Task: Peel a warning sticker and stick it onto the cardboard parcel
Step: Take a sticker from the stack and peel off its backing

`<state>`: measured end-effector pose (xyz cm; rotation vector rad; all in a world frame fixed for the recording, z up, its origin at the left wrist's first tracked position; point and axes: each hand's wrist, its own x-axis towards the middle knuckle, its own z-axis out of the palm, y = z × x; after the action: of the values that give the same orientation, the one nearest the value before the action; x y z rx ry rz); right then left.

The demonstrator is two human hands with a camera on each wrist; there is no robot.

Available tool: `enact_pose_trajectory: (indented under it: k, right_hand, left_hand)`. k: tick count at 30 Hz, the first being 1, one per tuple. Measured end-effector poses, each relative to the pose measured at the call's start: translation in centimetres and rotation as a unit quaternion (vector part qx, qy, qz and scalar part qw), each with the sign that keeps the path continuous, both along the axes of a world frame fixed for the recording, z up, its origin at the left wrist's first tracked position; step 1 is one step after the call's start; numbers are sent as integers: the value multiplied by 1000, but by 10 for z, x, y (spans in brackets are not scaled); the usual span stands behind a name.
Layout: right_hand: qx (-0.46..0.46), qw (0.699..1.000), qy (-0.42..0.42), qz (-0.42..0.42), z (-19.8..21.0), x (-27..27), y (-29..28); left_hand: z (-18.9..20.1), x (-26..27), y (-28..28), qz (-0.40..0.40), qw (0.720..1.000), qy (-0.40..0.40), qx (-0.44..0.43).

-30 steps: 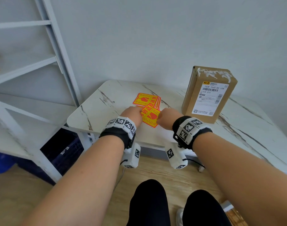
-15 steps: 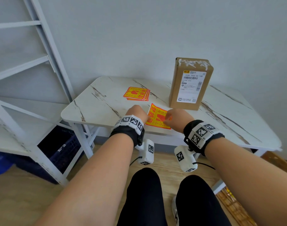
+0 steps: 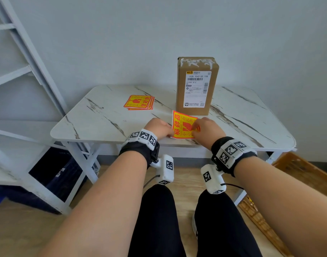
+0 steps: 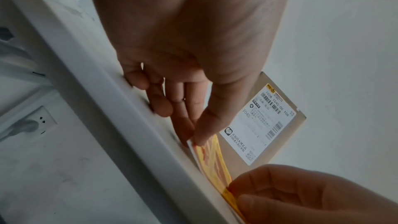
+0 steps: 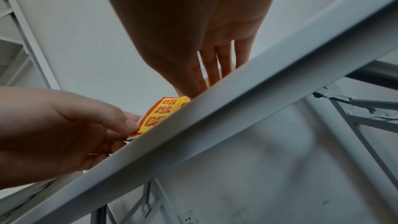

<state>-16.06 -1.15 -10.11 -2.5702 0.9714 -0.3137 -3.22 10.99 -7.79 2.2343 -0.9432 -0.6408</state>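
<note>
A yellow and red warning sticker (image 3: 184, 125) on its white backing lies near the table's front edge, just in front of the upright cardboard parcel (image 3: 196, 86). My left hand (image 3: 169, 131) pinches its near left corner between thumb and fingers (image 4: 200, 135). My right hand (image 3: 195, 129) grips the sticker's right side. In the right wrist view the sticker (image 5: 159, 115) shows over the table edge, with the right hand's fingers (image 5: 215, 67) behind it. The parcel (image 4: 264, 125) bears a white shipping label.
A stack of the same stickers (image 3: 139, 102) lies at the back left of the white marble-look table (image 3: 103, 123). A white shelf frame (image 3: 29, 71) stands at left over a dark crate (image 3: 53, 173). A wicker basket (image 3: 298, 173) sits on the floor at right.
One sticker has come off the stack and moved right, to the front of the parcel. Both hands went with it and now hold its two sides.
</note>
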Motion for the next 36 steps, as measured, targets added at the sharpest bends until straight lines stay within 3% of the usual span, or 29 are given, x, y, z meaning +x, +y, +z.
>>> enact_pose_trajectory:
  k: [7,18,36]
  right_hand:
    - [-35,991,-129,24,-8,8,13]
    - [9,985,-170,40,-27,19,16]
    - [97,982,-154,46,-20,14,20]
  left_hand:
    - [-9,3,-1,17,998,27,-48]
    - [-24,5,3,23,995,38,-93]
    - [-21,8,8,7,989,82,-121]
